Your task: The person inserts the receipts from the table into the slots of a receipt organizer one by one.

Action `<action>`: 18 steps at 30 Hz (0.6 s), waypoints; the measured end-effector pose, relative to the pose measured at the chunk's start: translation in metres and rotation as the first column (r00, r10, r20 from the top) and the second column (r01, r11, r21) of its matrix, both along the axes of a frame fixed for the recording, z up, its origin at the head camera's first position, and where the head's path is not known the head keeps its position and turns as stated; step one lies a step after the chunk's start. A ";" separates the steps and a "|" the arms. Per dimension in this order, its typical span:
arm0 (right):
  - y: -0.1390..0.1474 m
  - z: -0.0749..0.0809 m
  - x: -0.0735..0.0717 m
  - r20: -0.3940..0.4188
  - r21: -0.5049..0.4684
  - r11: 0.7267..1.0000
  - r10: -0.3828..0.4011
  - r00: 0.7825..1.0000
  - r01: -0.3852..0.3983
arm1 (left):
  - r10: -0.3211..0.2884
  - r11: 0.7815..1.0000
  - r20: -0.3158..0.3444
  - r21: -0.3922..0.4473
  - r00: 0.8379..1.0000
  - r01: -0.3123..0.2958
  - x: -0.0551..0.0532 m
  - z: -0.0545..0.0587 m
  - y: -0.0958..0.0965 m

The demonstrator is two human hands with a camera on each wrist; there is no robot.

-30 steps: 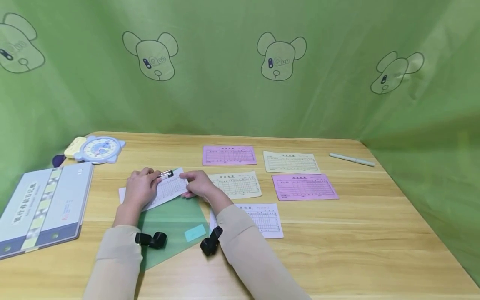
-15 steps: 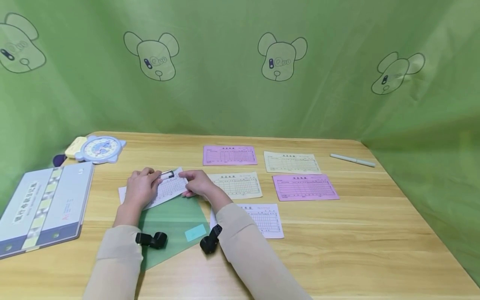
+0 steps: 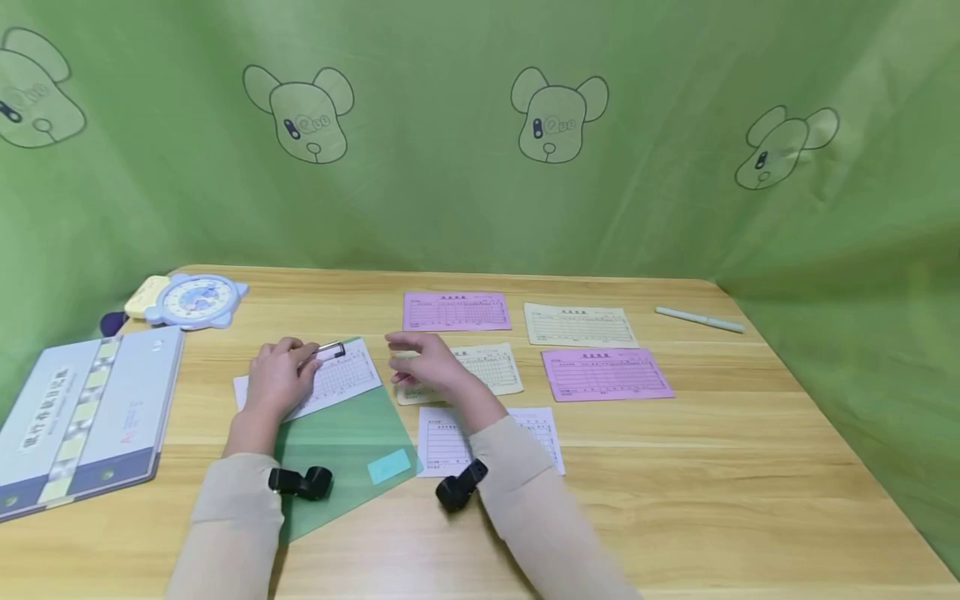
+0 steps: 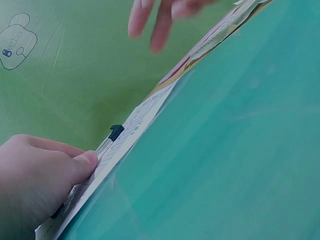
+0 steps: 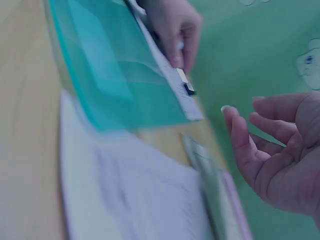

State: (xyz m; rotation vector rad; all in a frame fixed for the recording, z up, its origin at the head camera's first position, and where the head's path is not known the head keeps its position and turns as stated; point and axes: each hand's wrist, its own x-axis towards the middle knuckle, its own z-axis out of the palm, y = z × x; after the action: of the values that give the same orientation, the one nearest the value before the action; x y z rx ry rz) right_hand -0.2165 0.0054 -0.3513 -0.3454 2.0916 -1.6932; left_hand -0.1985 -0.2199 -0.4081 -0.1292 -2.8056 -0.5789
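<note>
My left hand (image 3: 279, 375) pinches the metal clip (image 3: 331, 350) with black ends along the top edge of a translucent green folder (image 3: 330, 467). Beneath that clip lies a white printed form (image 3: 348, 373), partly covered by the hand. In the left wrist view, thumb and fingers (image 4: 86, 159) close on the clip's bar. My right hand (image 3: 429, 365), its fingers loosely bent and holding nothing, hovers over a cream form (image 3: 491, 371), just right of the folder. The right wrist view shows the same empty hand (image 5: 285, 145) apart from the folder's clip.
Another white form (image 3: 446, 442) lies by the folder's right corner. Further back are purple forms (image 3: 457, 311) (image 3: 607, 373), a second cream form (image 3: 581, 325) and a pen (image 3: 700, 319). On the left sit a thick ledger book (image 3: 93, 408) and a blue toy clock (image 3: 198, 302).
My right hand has let go of the white form's right end and moved right, over the cream form. The left hand stays on the clip.
</note>
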 end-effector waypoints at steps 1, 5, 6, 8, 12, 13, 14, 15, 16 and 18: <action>0.007 0.007 0.004 -0.032 0.003 1.000 0.017 0.999 -0.017 | 0.001 1.000 0.000 0.008 1.000 -0.001 0.000 0.000 0.000; 0.034 0.028 0.014 -0.123 0.023 0.997 0.079 0.989 -0.076 | 0.008 1.000 -0.012 0.030 1.000 -0.007 0.000 -0.002 0.000; 0.042 0.029 0.014 -0.137 0.020 0.996 0.091 0.986 -0.089 | 0.009 0.999 -0.016 0.035 1.000 -0.008 0.000 -0.002 0.000; 0.058 0.028 0.012 -0.171 0.014 0.994 0.112 0.979 -0.111 | 0.012 0.999 -0.024 0.048 1.000 -0.010 0.000 -0.003 0.000; 0.090 0.023 0.008 -0.218 -0.001 0.996 0.092 0.972 -0.094 | 0.015 0.997 -0.042 0.071 0.999 -0.012 0.000 -0.004 -0.001; 0.097 0.023 0.009 -0.234 -0.002 0.997 0.077 0.969 -0.079 | 0.016 0.997 -0.045 0.075 0.999 -0.012 0.000 -0.004 -0.001; 0.104 0.024 0.011 -0.242 -0.003 0.998 0.056 0.969 -0.059 | 0.016 0.997 -0.048 0.077 0.999 -0.012 0.001 -0.003 -0.001; 0.110 0.025 0.013 -0.253 -0.002 0.999 0.034 0.967 -0.036 | 0.016 0.997 -0.049 0.078 0.999 -0.012 0.001 -0.003 -0.001; 0.116 0.025 0.015 -0.264 -0.005 1.000 0.015 0.965 -0.017 | 0.017 0.997 -0.047 0.079 0.999 -0.013 0.001 -0.003 -0.001; 0.128 0.025 0.020 -0.289 0.006 1.000 -0.023 0.957 0.026 | 0.018 0.997 -0.045 0.079 0.999 -0.014 0.001 -0.002 -0.001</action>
State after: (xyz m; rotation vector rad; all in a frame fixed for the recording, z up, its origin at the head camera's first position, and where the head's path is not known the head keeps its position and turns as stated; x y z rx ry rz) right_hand -0.1968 0.1331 -0.3261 -0.5987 2.3169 -1.7327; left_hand -0.1976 -0.2204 -0.4104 -0.1030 -2.7333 -0.6728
